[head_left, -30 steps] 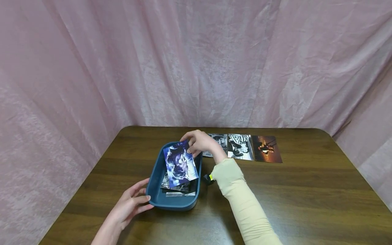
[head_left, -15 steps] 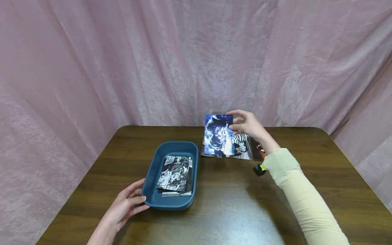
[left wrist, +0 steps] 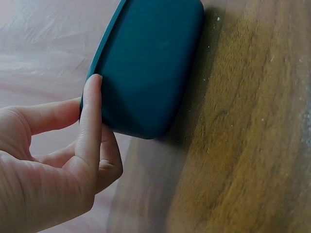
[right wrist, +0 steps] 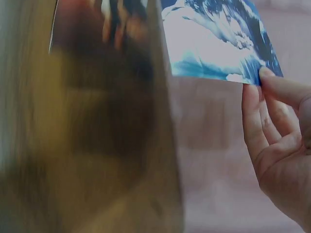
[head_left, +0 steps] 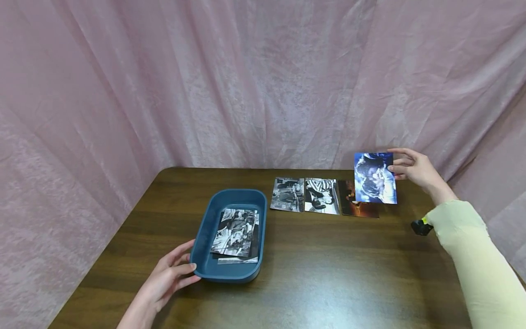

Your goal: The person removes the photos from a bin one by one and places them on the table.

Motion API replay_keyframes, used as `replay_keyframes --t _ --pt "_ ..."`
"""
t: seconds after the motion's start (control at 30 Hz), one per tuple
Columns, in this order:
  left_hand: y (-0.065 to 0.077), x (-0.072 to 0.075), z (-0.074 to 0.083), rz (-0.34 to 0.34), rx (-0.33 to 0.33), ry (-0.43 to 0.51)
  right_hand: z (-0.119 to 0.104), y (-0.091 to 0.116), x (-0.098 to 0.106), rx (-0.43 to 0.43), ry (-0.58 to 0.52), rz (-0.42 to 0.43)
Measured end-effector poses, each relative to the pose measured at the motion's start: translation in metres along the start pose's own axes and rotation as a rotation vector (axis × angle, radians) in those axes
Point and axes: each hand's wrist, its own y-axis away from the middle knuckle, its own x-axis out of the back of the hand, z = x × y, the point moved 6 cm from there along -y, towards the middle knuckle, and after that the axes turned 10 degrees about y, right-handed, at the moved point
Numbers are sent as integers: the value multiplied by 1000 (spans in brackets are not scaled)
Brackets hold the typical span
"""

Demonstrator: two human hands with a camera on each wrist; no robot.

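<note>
My right hand pinches a blue-toned photo card by its right edge, thumb on the picture side. The card is raised over the back right of the table and overlaps an orange-brown photo in the head view. In the right wrist view the blue photo card hangs from the thumb and fingertips. My left hand grips the near left corner of a blue plastic bin, thumb at the rim. Inside the bin lies a small pile of black-and-white photos.
Two black-and-white photos, one of a seated group and one with stripes, lie in a row left of the orange-brown one. A pink curtain hangs behind the wooden table. A black wrist device sits under the right sleeve.
My right hand has lifted the blue photo card out of the bin and carried it right, past the row of photos. The left hand has stayed on the bin, which shifted slightly left.
</note>
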Motion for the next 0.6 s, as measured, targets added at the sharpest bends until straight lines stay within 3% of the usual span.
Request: replay_keyframes --t 0.13,0.3,0.47,0.6 --pt "0 0 -1 -1 3 0 33 7 16 -38 9 -15" --pt "-2 1 -3 2 9 3 65 20 26 -124 129 -54" --pt "-1 1 -3 1 7 2 85 24 25 -150 228 -74" --pt "0 1 0 13 12 -3 96 21 19 -140 266 -33"
